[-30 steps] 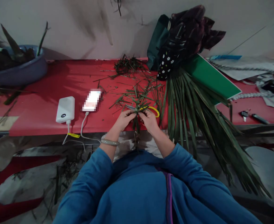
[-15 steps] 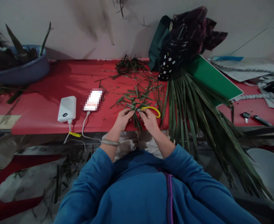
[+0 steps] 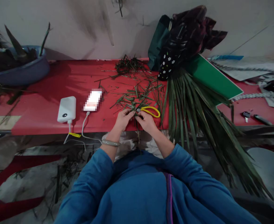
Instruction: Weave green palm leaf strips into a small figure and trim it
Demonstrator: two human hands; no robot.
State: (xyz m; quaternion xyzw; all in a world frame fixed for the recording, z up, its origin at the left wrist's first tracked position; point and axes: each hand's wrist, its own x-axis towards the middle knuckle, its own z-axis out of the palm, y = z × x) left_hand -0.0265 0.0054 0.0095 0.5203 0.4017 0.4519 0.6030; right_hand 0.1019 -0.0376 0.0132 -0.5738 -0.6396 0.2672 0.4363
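Leaf strips (image 3: pixel 137 129) hang vertical btwn both hands' fingers (image 3: pixel 133 114).

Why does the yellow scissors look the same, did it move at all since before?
No. The yellow-handled scissors lie in the same spot on the red table, just right of the white power bank and phone.

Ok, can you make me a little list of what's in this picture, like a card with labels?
left hand: pinching a green leaf strip
right hand: pinching the same strip, close to the left hand
scissors: yellow handles, on the table just beyond the hands
table: red, scattered with leaf scraps
leaves: long green bundle, right of the hands, hanging over the edge
power bank: white, left of the hands, cable plugged in
basin: far left, holds leaves
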